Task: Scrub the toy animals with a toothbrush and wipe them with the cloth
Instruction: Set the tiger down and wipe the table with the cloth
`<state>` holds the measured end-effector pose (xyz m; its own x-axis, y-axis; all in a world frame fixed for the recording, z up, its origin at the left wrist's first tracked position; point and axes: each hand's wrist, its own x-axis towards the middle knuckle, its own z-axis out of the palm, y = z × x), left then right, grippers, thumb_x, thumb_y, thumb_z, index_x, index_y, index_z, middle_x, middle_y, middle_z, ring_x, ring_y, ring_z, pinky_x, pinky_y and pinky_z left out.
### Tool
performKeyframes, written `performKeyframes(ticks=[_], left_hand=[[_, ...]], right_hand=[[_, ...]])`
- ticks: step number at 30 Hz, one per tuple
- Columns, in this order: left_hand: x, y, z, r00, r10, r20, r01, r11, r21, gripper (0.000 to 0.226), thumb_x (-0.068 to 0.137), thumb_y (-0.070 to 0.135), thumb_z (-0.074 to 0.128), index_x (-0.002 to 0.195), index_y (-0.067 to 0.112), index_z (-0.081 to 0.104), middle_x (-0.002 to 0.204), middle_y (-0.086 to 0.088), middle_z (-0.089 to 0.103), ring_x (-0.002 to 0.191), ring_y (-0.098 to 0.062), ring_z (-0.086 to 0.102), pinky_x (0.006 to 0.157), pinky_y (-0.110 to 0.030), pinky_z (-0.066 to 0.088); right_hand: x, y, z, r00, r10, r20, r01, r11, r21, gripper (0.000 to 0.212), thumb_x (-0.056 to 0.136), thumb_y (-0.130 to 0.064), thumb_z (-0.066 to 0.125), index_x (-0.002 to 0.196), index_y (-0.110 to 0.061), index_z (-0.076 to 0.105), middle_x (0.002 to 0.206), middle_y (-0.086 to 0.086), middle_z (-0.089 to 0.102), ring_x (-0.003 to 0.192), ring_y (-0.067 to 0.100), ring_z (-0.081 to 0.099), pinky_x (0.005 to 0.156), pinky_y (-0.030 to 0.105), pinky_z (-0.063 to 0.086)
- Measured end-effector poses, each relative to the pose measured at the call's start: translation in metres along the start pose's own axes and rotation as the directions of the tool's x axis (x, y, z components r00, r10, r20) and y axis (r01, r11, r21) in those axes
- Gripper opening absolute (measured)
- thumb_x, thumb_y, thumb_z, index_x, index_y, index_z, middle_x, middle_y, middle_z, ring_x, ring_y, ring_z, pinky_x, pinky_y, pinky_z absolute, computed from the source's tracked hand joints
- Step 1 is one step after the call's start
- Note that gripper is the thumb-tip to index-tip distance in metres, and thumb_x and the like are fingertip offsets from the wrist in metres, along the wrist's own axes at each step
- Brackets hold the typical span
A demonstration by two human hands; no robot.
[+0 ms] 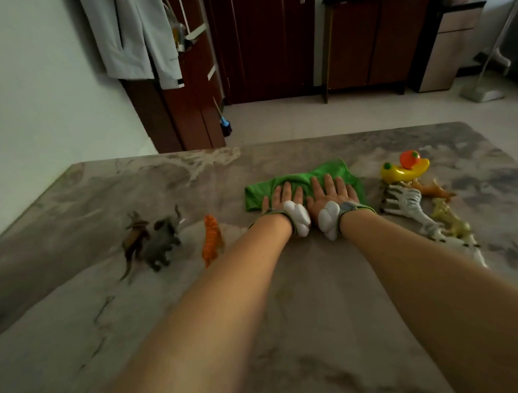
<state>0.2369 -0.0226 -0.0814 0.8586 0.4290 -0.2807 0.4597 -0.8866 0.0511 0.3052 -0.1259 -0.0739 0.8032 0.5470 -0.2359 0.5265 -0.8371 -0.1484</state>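
- We see both hands laid flat, side by side, on a green cloth (330, 172) that lies crumpled at the middle of the table (289, 287), towards its far edge.
- The left hand (282, 196) rests palm down on the left part of the cloth, fingers straight and slightly spread, gripping nothing.
- The right hand (331, 190) lies just beside it, also palm down, fingers straight and pointing away from us, holding nothing.
- Each wrist carries a band with a white padded piece: one on the left (298, 221), one on the right (329, 220).
- To the left of the cloth we find three toy animals standing: an orange tiger (212, 238) nearest the arms, a grey elephant (165, 238) further left, and a brown animal (135, 237) touching the elephant's left side.
- To the right lies a heap of toys: a zebra (407, 203) on its side, a tan animal (448, 221) beside it, a small brown deer (434, 190) behind, and a white animal (469, 248) nearest us.
- Beyond that heap sits a yellow toy banana (404, 171) with a toy orange (409, 158) just behind it.
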Motion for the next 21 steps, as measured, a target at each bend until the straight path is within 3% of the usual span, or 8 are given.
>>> performKeyframes(ticks=[5,11,15,21], left_hand=[[-0.115,0.012,0.035,0.999,0.038,-0.033,-0.038,0.999,-0.017,0.068,0.102,0.047,0.03,0.158,0.028,-0.003,0.166,0.001,-0.013,0.152,-0.022,-0.008,0.121,-0.048,-0.001],[-0.223,0.017,0.082,0.978,0.007,-0.208,-0.029,0.994,-0.105,0.053,0.104,0.048,0.015,0.156,0.036,0.011,0.166,0.008,-0.001,0.152,-0.016,0.001,0.118,-0.053,-0.001],[-0.272,0.017,0.099,0.986,0.002,-0.166,-0.017,0.996,-0.089,0.054,0.103,0.049,0.014,0.156,0.038,0.006,0.166,0.008,-0.006,0.152,-0.018,-0.003,0.114,-0.062,-0.006],[-0.327,0.041,0.109,0.988,-0.001,-0.152,-0.003,1.0,-0.028,0.057,0.104,0.049,0.017,0.157,0.033,0.003,0.166,-0.001,-0.007,0.152,-0.025,-0.004,0.115,-0.066,0.0]], right_hand=[[-0.113,0.002,0.03,1.0,0.004,-0.023,-0.004,1.0,0.006,0.066,0.103,-0.057,0.015,0.159,-0.029,-0.006,0.167,0.001,-0.011,0.153,0.027,-0.011,0.124,0.045,-0.002],[-0.222,0.001,0.063,0.992,-0.031,-0.124,0.031,1.0,0.0,0.065,0.102,-0.057,0.017,0.16,-0.029,0.002,0.168,0.0,-0.004,0.154,0.024,-0.005,0.124,0.045,0.001],[-0.274,0.001,0.078,0.985,-0.061,-0.164,0.058,0.998,-0.024,0.064,0.102,-0.056,0.016,0.16,-0.031,0.004,0.168,0.0,-0.001,0.154,0.023,-0.003,0.124,0.045,0.002],[-0.315,0.023,0.09,0.977,-0.123,-0.172,0.114,0.992,-0.06,0.062,0.102,-0.058,0.013,0.159,-0.034,0.004,0.168,-0.003,0.002,0.154,0.022,0.0,0.124,0.045,0.004]])
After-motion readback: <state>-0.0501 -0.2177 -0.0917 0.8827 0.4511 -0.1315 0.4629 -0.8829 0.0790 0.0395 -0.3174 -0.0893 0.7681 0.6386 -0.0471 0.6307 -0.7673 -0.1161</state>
